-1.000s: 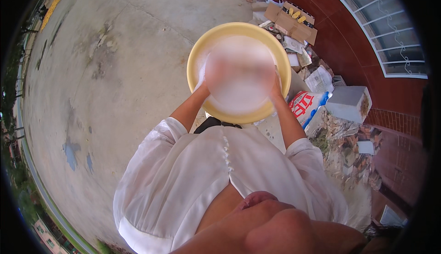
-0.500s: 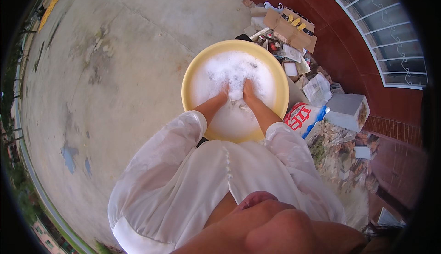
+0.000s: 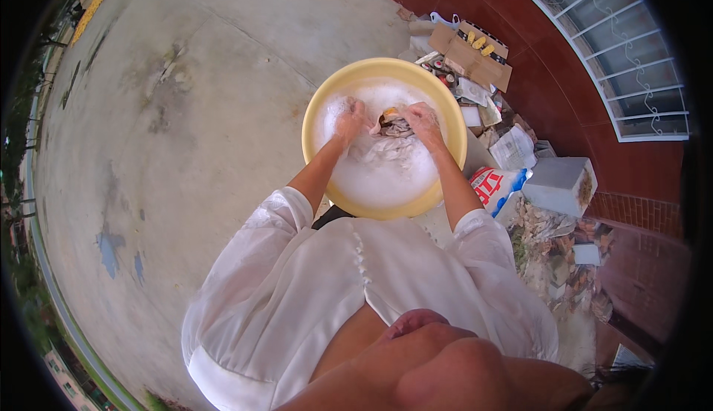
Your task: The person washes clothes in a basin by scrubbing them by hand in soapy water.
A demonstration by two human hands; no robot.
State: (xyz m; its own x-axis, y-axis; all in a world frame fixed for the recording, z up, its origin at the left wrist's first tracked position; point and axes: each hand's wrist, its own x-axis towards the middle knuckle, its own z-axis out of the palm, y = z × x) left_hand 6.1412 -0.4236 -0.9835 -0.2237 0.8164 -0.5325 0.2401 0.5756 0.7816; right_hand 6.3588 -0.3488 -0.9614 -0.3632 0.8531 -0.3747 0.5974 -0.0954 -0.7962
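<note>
A yellow plastic basin [image 3: 310, 144] in front of me is full of white suds. Between my hands a wet, crumpled cloth [image 3: 396, 130] rises out of the foam, pale with brown and orange patches. My left hand [image 3: 351, 119], foam on its back, is closed on the cloth's left side. On the other side, my right hand [image 3: 422, 123] grips the cloth's upper right part with bent fingers. The lower part of the cloth spreads into the suds, where its edges are hidden.
Right of the basin lie a white, red and blue bag [image 3: 499, 185] and a grey-white box [image 3: 561, 185]. Behind them are rubble and an open cardboard box [image 3: 475, 58] with yellow corn cobs. A dark red wall [image 3: 535, 62] with a barred window borders the concrete ground [image 3: 215, 114].
My hands, earlier close together and sunk in the foam, have come up and moved apart. The cloth now shows between them above the suds.
</note>
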